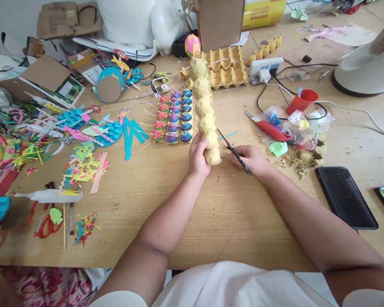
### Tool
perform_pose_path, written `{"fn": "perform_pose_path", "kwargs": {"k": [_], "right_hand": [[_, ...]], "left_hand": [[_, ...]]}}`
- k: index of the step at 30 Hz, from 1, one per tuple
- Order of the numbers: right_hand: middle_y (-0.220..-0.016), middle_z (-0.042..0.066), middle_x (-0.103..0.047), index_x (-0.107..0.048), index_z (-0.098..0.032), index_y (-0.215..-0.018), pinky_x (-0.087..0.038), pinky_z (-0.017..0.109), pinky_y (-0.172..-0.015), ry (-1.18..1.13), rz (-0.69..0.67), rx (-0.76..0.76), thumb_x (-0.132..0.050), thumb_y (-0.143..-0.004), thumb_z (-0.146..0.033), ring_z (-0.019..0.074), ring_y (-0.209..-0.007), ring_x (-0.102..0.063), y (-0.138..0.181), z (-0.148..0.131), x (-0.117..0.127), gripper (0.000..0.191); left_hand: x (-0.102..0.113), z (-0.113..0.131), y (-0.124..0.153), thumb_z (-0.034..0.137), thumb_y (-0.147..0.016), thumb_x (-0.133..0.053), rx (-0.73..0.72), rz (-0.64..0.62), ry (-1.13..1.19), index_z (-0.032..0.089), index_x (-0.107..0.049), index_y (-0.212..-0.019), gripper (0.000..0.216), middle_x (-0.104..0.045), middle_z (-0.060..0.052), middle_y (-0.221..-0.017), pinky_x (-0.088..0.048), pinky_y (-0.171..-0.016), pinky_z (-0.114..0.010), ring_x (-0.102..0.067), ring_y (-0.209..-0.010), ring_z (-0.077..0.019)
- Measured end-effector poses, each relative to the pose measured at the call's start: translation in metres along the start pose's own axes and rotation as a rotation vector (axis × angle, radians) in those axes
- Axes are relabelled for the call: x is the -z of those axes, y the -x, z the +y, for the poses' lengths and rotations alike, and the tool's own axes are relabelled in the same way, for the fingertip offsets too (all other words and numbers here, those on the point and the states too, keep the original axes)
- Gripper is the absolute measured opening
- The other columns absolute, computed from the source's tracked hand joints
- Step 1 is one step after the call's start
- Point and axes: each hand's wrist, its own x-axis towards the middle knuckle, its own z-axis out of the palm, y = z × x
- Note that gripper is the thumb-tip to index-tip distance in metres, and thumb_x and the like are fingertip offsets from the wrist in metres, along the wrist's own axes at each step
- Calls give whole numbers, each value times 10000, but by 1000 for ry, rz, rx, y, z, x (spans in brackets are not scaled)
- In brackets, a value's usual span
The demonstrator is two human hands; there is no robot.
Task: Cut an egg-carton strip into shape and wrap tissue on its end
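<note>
Left grip (199, 157) pinches the carton strip (205, 106) at frame centre, right grip (252, 158) the black tool (238, 157) (better to press lightly).

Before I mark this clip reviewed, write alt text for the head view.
A person's left hand holds a long, bumpy, tan egg-carton strip over a wooden table, while the right hand holds a slim, dark tool beside it. Beyond the left hand sit red, purple and blue painted carton rows; colourful paper scraps lie farther left.
</note>
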Motion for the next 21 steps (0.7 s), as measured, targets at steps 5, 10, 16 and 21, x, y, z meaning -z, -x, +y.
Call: {"fn": "perform_pose_path", "kwargs": {"k": [5,10,16,21], "right_hand": [[-591,-43,-379,-420,-233,-604,-242,301,-587,37,-27,13,-701,-783,-760,107,-611,-331,-2,-1,1,623],[-597,-45,-376,-433,-232,-606,-243,303,-581,42,-42,1,-708,-783,-759,107,-607,-335,-2,-1,1,621],[-596,-46,-367,-451,-228,-599,-249,302,-571,54,-34,14,-730,-750,-800,103,-599,-331,-3,-2,0,653],[-596,-41,-369,-461,-227,-597,-253,304,-557,49,-27,32,-742,-744,-814,104,-590,-330,-4,0,-1,667]], "left_hand": [[1,-1,-1,435,-827,-818,-24,64,-14,277,-817,-1120,333,-778,-16,-1061,-502,-728,-246,-670,-859,-131],[1,-1,-1,477,-833,-811,-46,48,-50,281,-798,-1248,459,-775,-27,-1081,-499,-773,-249,-682,-936,-162],[2,-1,-2,473,-840,-783,-26,65,-97,279,-800,-1177,388,-783,-33,-1044,-514,-765,-252,-702,-948,-171],[2,-1,-1,436,-819,-792,-28,68,-63,285,-816,-1108,327,-789,-24,-1043,-535,-773,-235,-687,-911,-152]]}}
